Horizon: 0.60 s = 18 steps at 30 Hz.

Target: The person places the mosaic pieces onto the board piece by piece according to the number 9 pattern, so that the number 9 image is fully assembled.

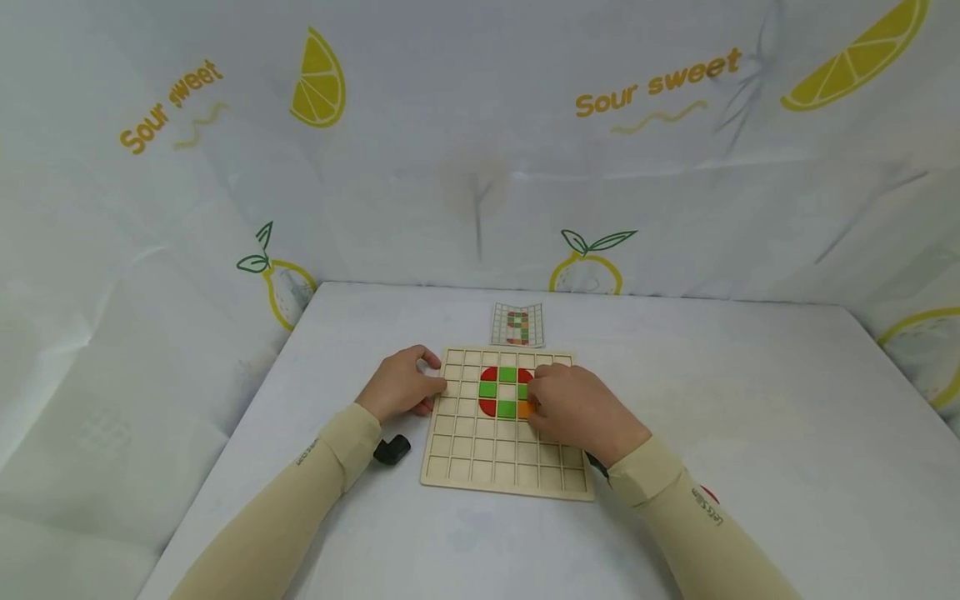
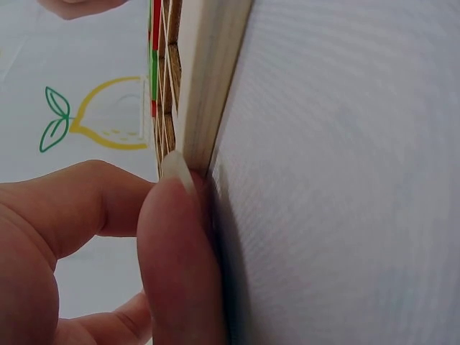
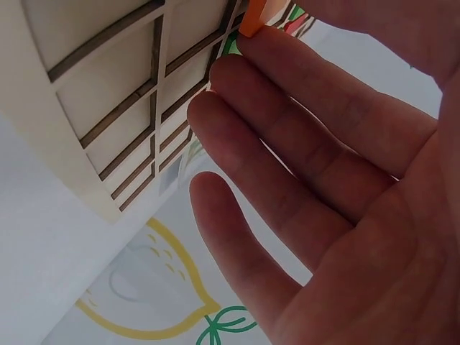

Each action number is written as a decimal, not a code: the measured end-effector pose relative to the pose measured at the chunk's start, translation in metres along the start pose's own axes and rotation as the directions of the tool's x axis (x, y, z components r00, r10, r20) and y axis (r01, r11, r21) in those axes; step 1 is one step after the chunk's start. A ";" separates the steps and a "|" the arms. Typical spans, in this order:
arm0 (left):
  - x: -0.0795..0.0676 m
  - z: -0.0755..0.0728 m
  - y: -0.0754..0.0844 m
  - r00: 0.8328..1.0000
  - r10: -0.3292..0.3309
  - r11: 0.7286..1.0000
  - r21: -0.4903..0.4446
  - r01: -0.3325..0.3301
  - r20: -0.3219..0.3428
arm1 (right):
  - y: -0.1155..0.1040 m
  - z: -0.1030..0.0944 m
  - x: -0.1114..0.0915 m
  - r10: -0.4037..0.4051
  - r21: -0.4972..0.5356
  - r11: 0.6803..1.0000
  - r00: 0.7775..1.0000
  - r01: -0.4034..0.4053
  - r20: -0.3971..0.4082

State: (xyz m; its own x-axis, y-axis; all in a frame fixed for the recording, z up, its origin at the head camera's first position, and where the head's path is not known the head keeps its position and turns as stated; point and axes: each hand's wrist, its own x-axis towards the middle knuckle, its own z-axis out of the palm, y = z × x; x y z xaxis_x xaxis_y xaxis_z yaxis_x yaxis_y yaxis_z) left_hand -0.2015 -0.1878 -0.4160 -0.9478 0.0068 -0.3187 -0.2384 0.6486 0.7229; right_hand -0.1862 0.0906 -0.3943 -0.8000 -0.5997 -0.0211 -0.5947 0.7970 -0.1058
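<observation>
The board [image 1: 461,467] is pale, smooth wood with a rounded near-left corner and raised strips dividing it into square cells; it lies flat on the white cloth-covered table [image 1: 750,383], between the person's forearms. Flat pieces sit toward its far half in a ring around one bare cell: plain green squares [image 1: 488,389] and red pieces [image 1: 488,407] with curved outer edges, the right-hand column partly covered by fingers. The right hand [image 1: 581,408] pinches the orange piece [image 3: 255,16] at the ring's near-right corner, index fingertip against its side; the other three fingers are extended and slightly spread. The left hand [image 1: 401,385] has its digits bent around the board's left edge, one tip pressed to the wooden side; I cannot tell how firmly it grips. A creased card [image 1: 517,325] printed with a coloured grid lies just beyond the far edge. A black angular object [image 1: 392,450], not identifiable to me, sits beside the left cuff [image 1: 352,437]; a red sliver [image 1: 709,494] shows past the right sleeve [image 1: 690,517]. I note a wide stretch of tabletop to the board's right and more along its near edge, while the left hand occupies the upper left side.
</observation>
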 end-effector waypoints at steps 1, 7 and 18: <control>0.000 0.000 0.000 1.000 -0.002 1.000 0.000 0.002 0.000 | 0.000 0.000 0.000 -0.002 -0.004 1.000 1.000 0.001 -0.003; 0.001 -0.001 0.000 1.000 -0.009 1.000 -0.004 0.009 0.004 | 0.000 0.000 0.000 -0.006 -0.007 1.000 1.000 0.006 -0.008; 0.002 0.001 -0.002 1.000 -0.011 1.000 -0.007 0.011 0.001 | 0.000 0.002 0.000 -0.006 -0.001 1.000 1.000 0.006 -0.015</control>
State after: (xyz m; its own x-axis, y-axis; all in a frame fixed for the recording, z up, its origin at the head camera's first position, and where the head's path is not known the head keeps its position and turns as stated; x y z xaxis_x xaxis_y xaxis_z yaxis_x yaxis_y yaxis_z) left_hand -0.2026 -0.1884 -0.4183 -0.9449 0.0003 -0.3272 -0.2504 0.6433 0.7236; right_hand -0.1865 0.0904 -0.3968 -0.7974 -0.6035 -0.0050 -0.5997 0.7933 -0.1045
